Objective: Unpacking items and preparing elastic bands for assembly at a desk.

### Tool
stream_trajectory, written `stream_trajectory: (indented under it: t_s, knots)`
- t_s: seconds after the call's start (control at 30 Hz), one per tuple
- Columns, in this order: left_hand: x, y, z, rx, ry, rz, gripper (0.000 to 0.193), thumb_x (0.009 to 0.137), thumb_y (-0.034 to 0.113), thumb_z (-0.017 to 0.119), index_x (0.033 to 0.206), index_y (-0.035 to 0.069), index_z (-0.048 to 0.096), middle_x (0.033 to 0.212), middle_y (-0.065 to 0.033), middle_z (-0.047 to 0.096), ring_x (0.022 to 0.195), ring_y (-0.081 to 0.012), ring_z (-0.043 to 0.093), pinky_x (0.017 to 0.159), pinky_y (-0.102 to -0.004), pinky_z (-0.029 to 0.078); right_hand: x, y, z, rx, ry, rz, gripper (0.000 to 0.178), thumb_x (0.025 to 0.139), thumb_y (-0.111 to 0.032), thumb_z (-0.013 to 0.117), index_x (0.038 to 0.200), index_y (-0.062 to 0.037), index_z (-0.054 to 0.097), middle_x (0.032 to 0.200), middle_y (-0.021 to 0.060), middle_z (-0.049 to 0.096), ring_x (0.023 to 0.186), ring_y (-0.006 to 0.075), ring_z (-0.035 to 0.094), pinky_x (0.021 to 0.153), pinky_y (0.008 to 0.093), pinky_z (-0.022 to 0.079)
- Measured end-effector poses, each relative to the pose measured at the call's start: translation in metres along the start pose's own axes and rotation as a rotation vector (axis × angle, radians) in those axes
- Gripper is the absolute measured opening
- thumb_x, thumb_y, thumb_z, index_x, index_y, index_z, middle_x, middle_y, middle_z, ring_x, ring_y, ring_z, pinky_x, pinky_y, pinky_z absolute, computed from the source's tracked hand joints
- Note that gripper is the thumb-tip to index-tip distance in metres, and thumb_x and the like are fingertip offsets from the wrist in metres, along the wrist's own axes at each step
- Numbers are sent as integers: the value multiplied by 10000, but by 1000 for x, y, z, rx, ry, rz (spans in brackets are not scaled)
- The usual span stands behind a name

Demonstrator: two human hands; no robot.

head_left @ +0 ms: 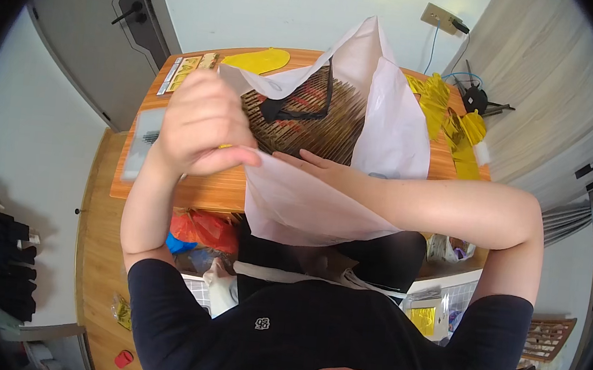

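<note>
The left hand (pixel 208 126) has its fingers closed on the near left edge of the white bag (pixel 396 130); the right hand (pixel 324 172) is nearer the brown sticks (pixel 348 122), fingertips seemingly against them, gripping or not I can't tell. From there they stretch away, slanting rightward, inside the bag

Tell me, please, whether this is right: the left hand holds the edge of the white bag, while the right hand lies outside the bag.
Not quite: the right hand is not outside. The head view shows it inside the bag's open mouth. The left hand does hold the edge of the white bag.
</note>
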State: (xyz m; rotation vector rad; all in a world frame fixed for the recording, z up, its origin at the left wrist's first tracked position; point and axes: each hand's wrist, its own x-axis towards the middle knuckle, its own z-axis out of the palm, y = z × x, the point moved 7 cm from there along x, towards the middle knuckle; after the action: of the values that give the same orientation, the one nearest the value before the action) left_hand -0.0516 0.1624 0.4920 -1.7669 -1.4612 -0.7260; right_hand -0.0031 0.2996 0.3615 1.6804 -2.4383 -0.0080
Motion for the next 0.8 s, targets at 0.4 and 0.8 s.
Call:
stream_trajectory:
  t_s: [0.4,0.8]
  knots:
    - [-22,-2,-14,-17,273,-71,326,809,440,691,786,122,621,730,6,545,683,-193,532,667,-335,404,12,21,8,149,-79,241,740,878,-360,504,1496,-55,236,1577,141,161,1469,283,156,1158,500,205]
    - [-22,-12,3,-28,266,-104,338,908,437,614,789,122,580,742,-1,522,708,-192,502,730,-354,412,10,19,-8,142,97,53,627,893,-268,489,1461,-66,315,1532,138,281,1453,314,204,1150,521,228]
